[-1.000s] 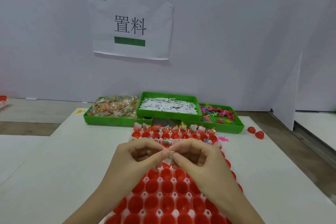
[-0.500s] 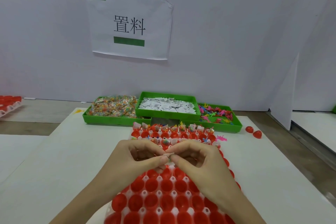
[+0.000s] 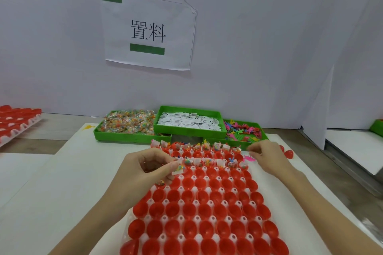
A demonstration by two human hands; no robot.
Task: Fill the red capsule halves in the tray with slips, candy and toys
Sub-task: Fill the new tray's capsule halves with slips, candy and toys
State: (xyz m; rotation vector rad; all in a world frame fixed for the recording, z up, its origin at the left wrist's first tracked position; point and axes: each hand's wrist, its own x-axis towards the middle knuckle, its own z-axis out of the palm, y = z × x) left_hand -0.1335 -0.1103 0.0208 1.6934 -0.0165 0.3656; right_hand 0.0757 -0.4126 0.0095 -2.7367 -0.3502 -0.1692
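Three green bins by the wall: candy bin (image 3: 116, 133), slip bin (image 3: 187, 130), toy bin (image 3: 253, 135). White tray (image 3: 180, 218) of red capsule halves (image 3: 204, 205) runs lengthwise away from the viewer; its two far rows are filled. Left hand (image 3: 145, 168) pinches a candy packet (image 3: 179, 168) over the tray's left edge. Right hand (image 3: 267, 155) hovers by a pink toy (image 3: 248, 158), fingers loosely curled; whether they hold anything cannot be told.

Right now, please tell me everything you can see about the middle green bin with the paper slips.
The middle bin is a shallow rectangular tray that looks like bright green plastic with a raised rim. It is filled with small white slips printed in black, lying loose in a heap. It sits higher than the candy bin and toy bin, and seems to rest on their inner edges. It stands near the wall, beyond the capsule tray. No hand touches it.
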